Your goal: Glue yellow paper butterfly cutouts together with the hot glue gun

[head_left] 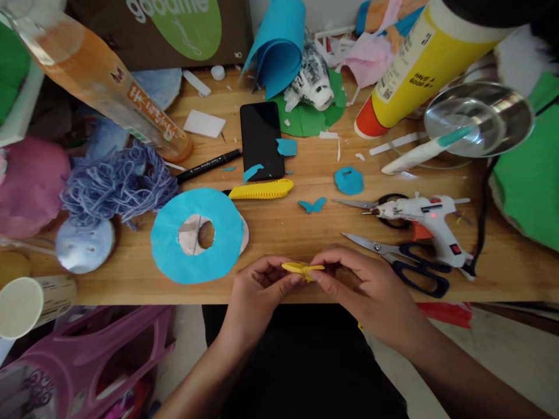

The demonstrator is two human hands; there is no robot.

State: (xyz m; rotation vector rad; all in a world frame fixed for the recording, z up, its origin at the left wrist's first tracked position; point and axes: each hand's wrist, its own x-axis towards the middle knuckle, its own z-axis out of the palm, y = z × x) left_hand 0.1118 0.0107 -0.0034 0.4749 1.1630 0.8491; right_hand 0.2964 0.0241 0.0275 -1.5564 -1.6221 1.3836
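Between both hands, near the table's front edge, is a small yellow paper piece [301, 269] that looks folded, with a winged outline. My left hand [262, 291] pinches its left end between thumb and fingers. Its right end is pinched by my right hand [362, 285]. Beyond the hands lies a blue paper butterfly [312, 205], with a small blue paper scrap [349, 180] farther right. A blue paper ring [174, 244] rests on a cardboard ring to the left. Navy-handled scissors [410, 262] lie right of my right hand.
A white glue gun [428, 215] overlaps a second pair of scissors. A yellow utility knife [262, 190], black phone [261, 131] and black marker [212, 166] lie mid-table. Blue yarn [117, 183], an orange drink bottle [117, 87] and a paper cup [35, 302] are on the left.
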